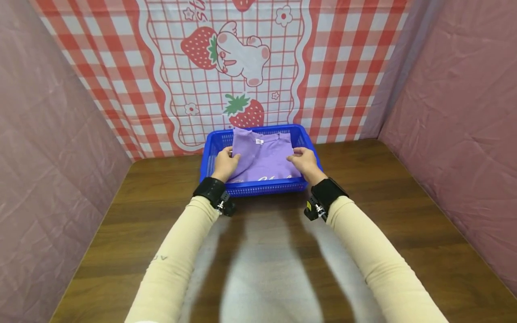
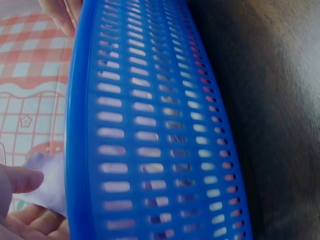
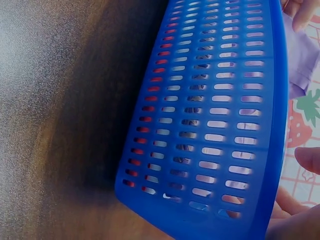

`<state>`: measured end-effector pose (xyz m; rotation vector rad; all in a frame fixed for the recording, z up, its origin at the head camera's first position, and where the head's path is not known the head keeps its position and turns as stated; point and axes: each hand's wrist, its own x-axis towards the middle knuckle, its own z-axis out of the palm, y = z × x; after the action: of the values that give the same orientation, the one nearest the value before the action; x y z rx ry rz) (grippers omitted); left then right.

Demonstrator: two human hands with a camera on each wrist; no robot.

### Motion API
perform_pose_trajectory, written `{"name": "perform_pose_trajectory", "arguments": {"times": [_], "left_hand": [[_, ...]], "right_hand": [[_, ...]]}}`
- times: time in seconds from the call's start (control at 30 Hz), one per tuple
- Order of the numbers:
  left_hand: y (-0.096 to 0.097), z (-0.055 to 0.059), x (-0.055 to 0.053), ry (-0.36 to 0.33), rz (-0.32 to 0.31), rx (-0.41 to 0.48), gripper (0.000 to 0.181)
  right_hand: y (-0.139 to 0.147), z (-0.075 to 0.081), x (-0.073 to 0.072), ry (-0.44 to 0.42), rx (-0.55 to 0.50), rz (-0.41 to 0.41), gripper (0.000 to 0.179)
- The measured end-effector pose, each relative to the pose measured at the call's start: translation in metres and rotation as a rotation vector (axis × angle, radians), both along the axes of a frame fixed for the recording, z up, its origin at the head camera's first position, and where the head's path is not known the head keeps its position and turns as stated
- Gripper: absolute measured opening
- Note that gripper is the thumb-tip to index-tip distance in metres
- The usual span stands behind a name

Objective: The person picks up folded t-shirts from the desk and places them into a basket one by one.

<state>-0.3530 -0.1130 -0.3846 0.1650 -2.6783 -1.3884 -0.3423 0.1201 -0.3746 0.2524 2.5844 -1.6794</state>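
A purple shirt, with a small white neck label and pale lettering, lies folded in the blue basket. One upper corner stands above the basket's far rim in the head view. My left hand pinches the shirt's left edge, thumb in front; the left wrist view has the cloth between thumb and fingers. At the shirt's right edge is my right hand, its thumb tip overlapping the cloth. The right wrist view has the right thumb and fingers apart, with curtain visible between them. The basket wall hides the lower shirt.
The basket stands at the far side of a brown wooden table. Behind it hangs a red checked curtain with strawberry prints. Pink cloth walls flank both sides. Black straps with small cameras sit on both wrists.
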Motion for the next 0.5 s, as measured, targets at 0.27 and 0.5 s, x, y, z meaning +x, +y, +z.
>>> {"name": "perform_pose_trajectory", "arguments": {"times": [0.27,0.5], "left_hand": [[-0.011,0.01,0.012,-0.028,0.048,-0.025,0.055],[-0.032,-0.037,-0.031,0.001,0.026,-0.05,0.058]], "right_hand": [[0.0,0.004,0.003,0.0,0.07,0.011,0.049],[0.0,0.005,0.004,0.004,0.16,0.041,0.044]]}}
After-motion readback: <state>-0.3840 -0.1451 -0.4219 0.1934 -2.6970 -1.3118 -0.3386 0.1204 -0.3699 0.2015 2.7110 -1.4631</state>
